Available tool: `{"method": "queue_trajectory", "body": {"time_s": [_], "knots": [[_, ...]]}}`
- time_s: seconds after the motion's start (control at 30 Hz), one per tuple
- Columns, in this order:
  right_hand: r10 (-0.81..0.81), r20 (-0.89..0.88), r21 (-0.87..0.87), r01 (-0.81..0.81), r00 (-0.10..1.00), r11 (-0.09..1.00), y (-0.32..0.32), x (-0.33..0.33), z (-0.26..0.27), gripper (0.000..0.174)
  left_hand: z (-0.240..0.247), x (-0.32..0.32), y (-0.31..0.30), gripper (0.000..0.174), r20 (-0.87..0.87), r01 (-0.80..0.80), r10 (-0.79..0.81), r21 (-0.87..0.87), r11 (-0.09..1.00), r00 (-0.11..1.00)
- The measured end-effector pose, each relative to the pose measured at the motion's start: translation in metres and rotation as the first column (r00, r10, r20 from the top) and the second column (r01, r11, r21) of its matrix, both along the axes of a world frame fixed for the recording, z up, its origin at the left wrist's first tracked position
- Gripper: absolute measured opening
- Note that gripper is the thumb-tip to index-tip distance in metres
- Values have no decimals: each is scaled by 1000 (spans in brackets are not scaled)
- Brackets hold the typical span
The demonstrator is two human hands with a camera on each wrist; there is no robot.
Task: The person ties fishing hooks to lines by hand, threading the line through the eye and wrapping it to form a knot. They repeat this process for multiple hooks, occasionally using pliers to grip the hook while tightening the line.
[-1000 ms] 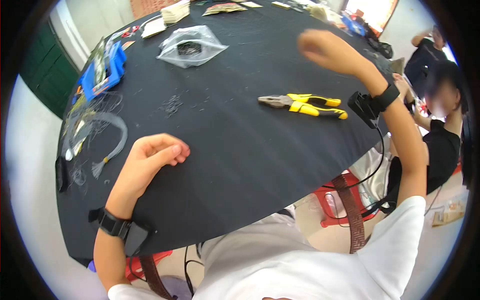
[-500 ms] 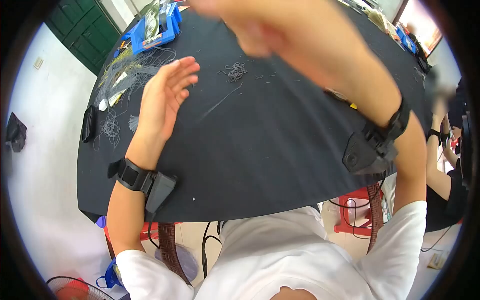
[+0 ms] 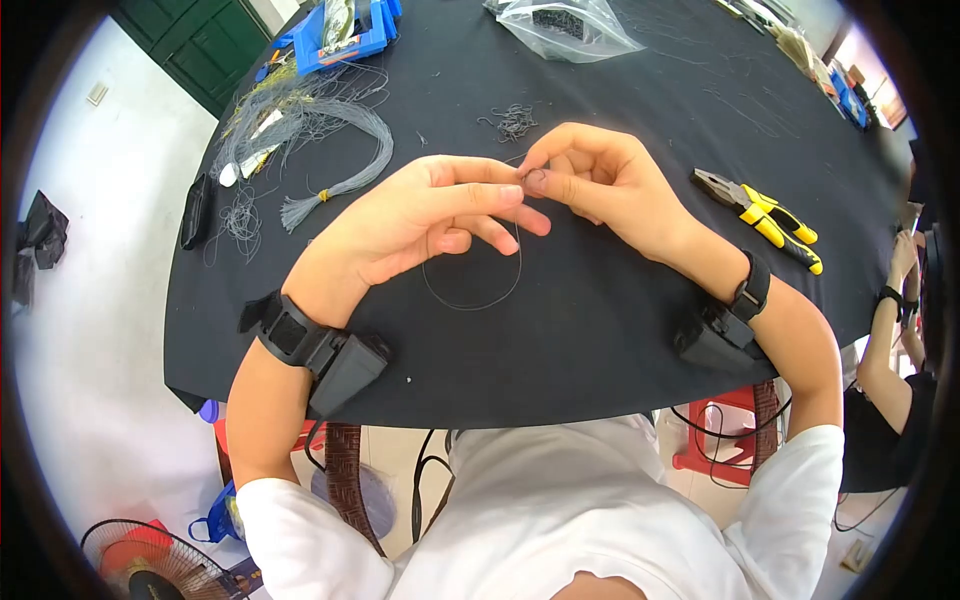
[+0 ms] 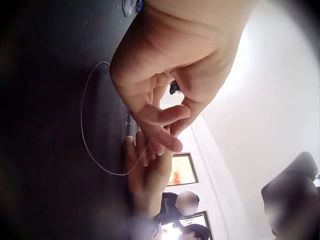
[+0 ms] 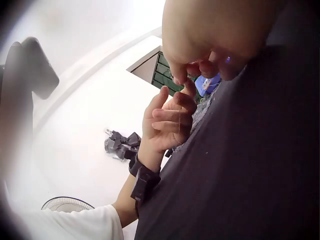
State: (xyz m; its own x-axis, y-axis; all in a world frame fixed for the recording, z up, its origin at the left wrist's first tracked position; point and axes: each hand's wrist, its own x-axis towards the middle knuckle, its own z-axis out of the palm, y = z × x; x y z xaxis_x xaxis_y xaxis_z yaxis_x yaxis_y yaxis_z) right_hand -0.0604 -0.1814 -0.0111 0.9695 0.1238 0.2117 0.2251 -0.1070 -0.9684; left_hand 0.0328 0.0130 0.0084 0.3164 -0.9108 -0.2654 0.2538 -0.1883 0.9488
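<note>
In the head view my right hand (image 3: 620, 190) pinches the end of a thin fishing line (image 3: 470, 308) between thumb and index finger. My left hand (image 3: 420, 215) faces it with fingers spread and loosely bent, its index fingertip right at the right hand's fingertips. A gap shows between left thumb and index finger in the right wrist view. The line hangs in a wide loop below both hands, its other end hidden behind the left hand. Beyond them lies a small heap of dark curled pieces (image 3: 515, 122). Yellow-handled pliers (image 3: 765, 220) lie right of my right hand.
A tied bundle of grey line (image 3: 375, 170) and loose tangles lie at the left, near a blue tray (image 3: 375, 45). A clear plastic bag (image 3: 590, 38) with dark contents sits at the back of the black-covered table (image 3: 600, 350). Another person sits at far right.
My right hand has come in from the far right, sweeping over the table to meet the left. The left hand has turned inward toward it. A line loop now hangs between them.
</note>
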Motion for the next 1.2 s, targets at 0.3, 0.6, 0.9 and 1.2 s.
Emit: {"method": "queue_trajectory", "body": {"time_s": [0.3,0.6,0.9,1.2], "knots": [[17,-32,-17,-18,999,1000,1,1,0,14,-6,-7,-4,23,98,-163,162,3,987,982],[-218,445,-614,474,868,631,-53,18,-3,13,-11,-5,-4,19,74,-262,266,-52,964,961],[-76,485,-725,449,871,523,-51,25,-14,18,-9,-10,-6,19,100,-298,302,-45,953,948],[-61,436,-752,400,898,523,-50,25,-12,8,-12,-8,-5,19,103,-302,306,-54,952,946]]}}
